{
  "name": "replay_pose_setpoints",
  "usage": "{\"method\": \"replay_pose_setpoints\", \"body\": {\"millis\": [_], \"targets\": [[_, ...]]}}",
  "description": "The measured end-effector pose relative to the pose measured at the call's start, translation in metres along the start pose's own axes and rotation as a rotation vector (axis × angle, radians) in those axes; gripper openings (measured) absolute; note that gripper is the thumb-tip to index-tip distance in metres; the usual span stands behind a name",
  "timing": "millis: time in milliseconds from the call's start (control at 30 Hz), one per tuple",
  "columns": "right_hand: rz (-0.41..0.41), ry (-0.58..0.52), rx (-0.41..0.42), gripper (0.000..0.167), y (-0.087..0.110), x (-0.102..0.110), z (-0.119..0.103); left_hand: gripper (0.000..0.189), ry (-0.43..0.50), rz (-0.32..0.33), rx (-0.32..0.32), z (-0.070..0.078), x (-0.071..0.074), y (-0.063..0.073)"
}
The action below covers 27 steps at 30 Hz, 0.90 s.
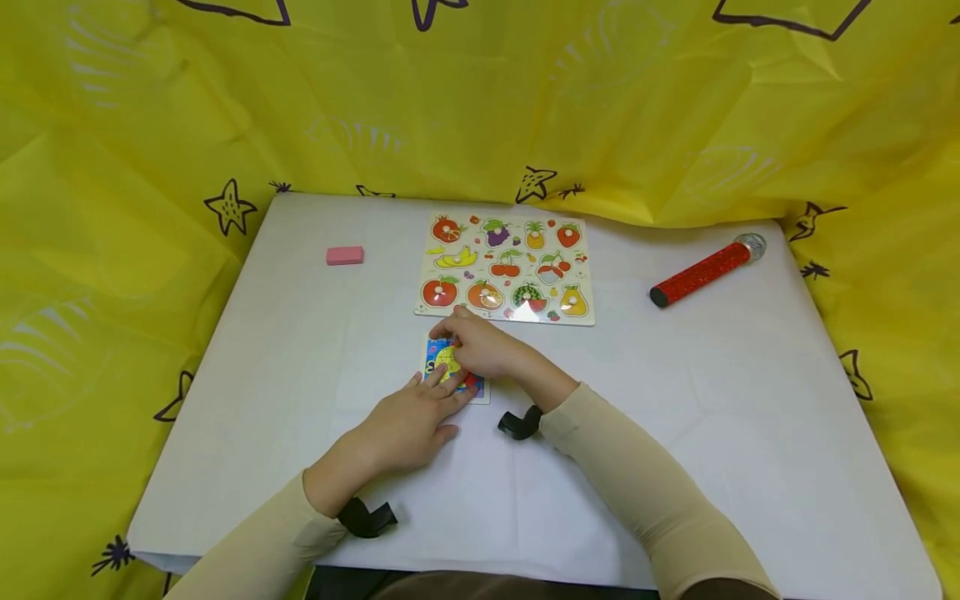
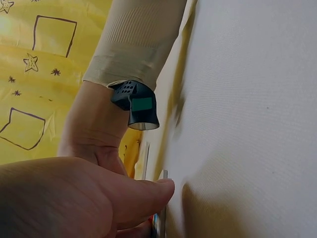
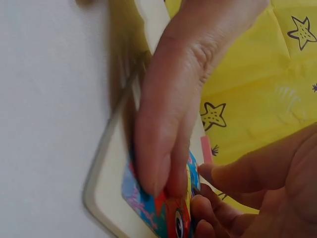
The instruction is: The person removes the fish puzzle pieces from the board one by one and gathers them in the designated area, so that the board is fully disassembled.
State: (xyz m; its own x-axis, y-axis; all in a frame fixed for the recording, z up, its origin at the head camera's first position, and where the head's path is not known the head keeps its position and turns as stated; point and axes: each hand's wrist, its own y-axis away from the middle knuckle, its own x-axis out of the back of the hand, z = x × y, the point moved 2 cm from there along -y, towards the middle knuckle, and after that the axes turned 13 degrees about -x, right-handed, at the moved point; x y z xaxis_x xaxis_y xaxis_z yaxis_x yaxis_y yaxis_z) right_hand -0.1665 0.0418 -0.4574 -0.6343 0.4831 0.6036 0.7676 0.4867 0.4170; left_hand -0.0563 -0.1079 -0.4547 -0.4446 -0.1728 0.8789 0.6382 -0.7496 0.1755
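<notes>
A small jigsaw puzzle (image 1: pixel 447 357) with a blue, yellow and red cartoon picture in a pale frame lies flat on the white table. My left hand (image 1: pixel 408 423) rests on its lower part, fingers extended and pressing the picture; the right wrist view shows these fingers (image 3: pixel 166 134) over the red part near an eye. At the puzzle's upper side, my right hand (image 1: pixel 483 346) has bent fingers and seems to pinch a puzzle piece (image 3: pixel 194 171) at the picture's edge. Both hands hide much of the picture.
Just behind the puzzle lies a wooden fruit peg board (image 1: pixel 504 267). A pink block (image 1: pixel 344 256) sits at the back left, and a red microphone (image 1: pixel 705 271) lies at the right. Yellow patterned cloth (image 1: pixel 480 100) surrounds the white table (image 1: pixel 750 417).
</notes>
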Motion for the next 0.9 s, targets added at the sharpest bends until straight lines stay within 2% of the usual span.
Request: {"method": "replay_pose_setpoints", "body": {"millis": [233,667,900], "targets": [[0.108,0.004,0.019,0.036,0.004,-0.005,-0.004,0.061,-0.004,0.0,-0.006,-0.001,-0.001,-0.001],[0.283,-0.033,-0.027,0.021,0.003,-0.01,-0.007,0.059,-0.006,-0.006,-0.016,-0.001,-0.003,-0.001],[0.332,-0.092,0.008,0.019,0.001,-0.014,-0.005,0.06,0.007,0.001,-0.021,-0.002,-0.002,-0.001]]}}
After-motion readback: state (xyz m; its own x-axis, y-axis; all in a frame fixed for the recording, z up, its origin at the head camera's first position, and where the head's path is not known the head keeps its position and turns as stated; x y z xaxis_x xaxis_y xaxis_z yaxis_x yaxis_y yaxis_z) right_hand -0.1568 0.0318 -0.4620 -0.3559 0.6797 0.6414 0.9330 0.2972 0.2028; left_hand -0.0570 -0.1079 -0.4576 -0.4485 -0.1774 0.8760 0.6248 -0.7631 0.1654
